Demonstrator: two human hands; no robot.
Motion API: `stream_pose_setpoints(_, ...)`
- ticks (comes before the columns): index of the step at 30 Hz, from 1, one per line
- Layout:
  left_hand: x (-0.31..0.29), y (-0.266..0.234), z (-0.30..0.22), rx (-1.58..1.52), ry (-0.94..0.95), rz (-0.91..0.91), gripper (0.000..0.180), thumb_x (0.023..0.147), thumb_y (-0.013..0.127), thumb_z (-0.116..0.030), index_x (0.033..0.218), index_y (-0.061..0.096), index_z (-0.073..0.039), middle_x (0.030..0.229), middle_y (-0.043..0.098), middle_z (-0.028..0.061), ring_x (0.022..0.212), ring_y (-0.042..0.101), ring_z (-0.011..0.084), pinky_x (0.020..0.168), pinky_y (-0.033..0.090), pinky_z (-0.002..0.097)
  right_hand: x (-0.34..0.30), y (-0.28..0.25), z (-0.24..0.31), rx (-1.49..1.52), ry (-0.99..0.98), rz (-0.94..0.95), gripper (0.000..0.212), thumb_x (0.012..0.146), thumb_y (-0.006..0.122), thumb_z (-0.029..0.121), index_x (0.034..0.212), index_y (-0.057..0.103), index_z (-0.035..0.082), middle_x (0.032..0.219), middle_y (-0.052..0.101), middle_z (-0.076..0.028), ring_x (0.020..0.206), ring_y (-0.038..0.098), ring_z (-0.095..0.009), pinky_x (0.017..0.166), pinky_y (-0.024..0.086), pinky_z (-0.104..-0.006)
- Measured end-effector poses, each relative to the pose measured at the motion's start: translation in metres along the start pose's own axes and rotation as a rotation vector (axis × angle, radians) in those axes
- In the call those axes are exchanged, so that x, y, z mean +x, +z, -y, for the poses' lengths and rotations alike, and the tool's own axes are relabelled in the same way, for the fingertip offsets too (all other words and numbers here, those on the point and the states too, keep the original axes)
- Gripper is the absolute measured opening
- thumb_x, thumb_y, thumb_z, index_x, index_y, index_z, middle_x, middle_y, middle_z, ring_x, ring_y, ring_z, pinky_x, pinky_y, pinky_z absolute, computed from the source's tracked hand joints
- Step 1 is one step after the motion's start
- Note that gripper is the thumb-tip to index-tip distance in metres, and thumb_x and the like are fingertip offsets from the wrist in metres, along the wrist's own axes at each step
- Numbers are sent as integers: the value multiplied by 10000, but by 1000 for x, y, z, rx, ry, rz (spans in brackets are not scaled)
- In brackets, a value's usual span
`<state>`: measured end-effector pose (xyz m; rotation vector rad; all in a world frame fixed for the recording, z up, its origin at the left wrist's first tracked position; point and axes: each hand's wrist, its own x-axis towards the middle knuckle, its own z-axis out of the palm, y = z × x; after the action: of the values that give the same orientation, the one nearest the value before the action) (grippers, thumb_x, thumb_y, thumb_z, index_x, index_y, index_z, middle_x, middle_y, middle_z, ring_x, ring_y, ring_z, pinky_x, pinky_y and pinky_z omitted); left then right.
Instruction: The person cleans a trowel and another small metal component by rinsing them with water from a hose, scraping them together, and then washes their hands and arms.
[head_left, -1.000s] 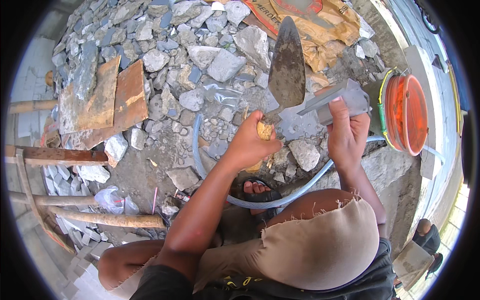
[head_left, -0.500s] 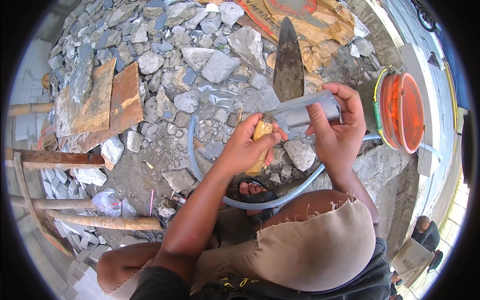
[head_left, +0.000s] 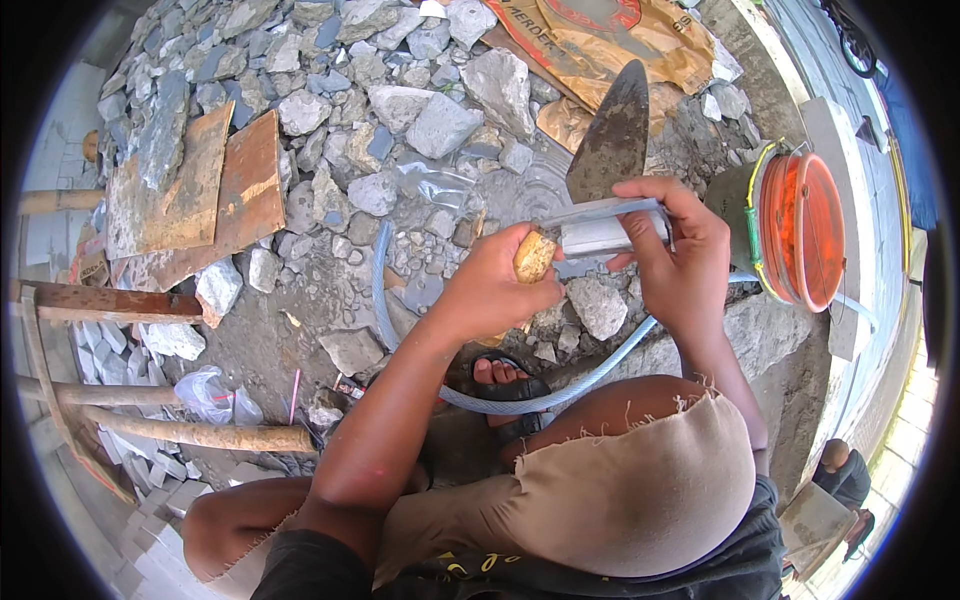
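Note:
My left hand point(head_left: 490, 285) is wrapped round the yellowish wooden handle point(head_left: 534, 258) of a trowel, whose butt end tips up toward me. The trowel's dirty, pointed steel blade point(head_left: 612, 135) reaches out beyond both hands. Between thumb and fingers, my right hand point(head_left: 685, 250) grips a short grey channel-shaped piece point(head_left: 605, 234) with flat sides. That piece lies across the trowel between the two hands and hides the blade's neck. I cannot tell whether the piece touches the trowel.
Broken concrete chunks point(head_left: 443, 124) heap up ahead. A bucket with an orange inside point(head_left: 805, 230) stands at the right, by a pale ledge. A clear hose point(head_left: 500, 407) curves round my sandalled foot point(head_left: 505, 375). Boards point(head_left: 243, 210) and wooden poles point(head_left: 200, 428) lie left; a brown paper sack point(head_left: 640, 50) lies far.
The trowel has turned: its handle end tips up toward me and its blade has swung to the right. The grey piece has tilted, now showing its hollow side.

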<state>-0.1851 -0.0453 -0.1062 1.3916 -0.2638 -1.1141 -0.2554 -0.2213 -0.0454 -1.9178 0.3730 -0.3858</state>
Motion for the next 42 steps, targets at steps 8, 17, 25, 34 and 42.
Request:
stream_pose_setpoints(8,-1,0,-2,-45,-2,-11,343,766,712,-3,1056,535,-45,760,558,-2,481,484,68,430,395,241,3,-3,16,-111,-123,-15,191,857,586,-105,980,696,-9,884,673,-103,582,635,-121,441,482,-247)
stream_pose_setpoints(17,-2,-4,-2,54,-10,-15,285,775,666,6,1009,509,-42,746,535,15,456,476,72,407,397,246,8,-13,38,-120,66,-134,166,793,618,-90,907,690,6,832,674,-134,707,674,-257,626,507,-324)
stream_pose_setpoints(25,0,1,5,160,13,-60,238,804,631,-10,1007,506,-27,652,506,-3,435,470,77,386,385,258,6,-2,29,-232,-86,1,198,798,605,-100,921,702,21,804,681,-122,674,659,-230,616,509,-324)
stream_pose_setpoints(34,3,1,7,192,86,-111,222,798,622,-8,993,520,-39,645,510,-4,435,477,78,389,382,261,6,-3,25,-276,-175,62,201,762,603,-100,872,707,32,797,681,-127,711,678,-281,645,522,-331)
stream_pose_setpoints(42,0,-4,10,128,18,-47,225,782,624,-11,981,525,-42,647,509,-6,440,484,78,389,378,265,14,-9,28,-259,-252,-49,214,748,569,-118,849,699,19,787,676,-132,697,671,-285,640,522,-336)
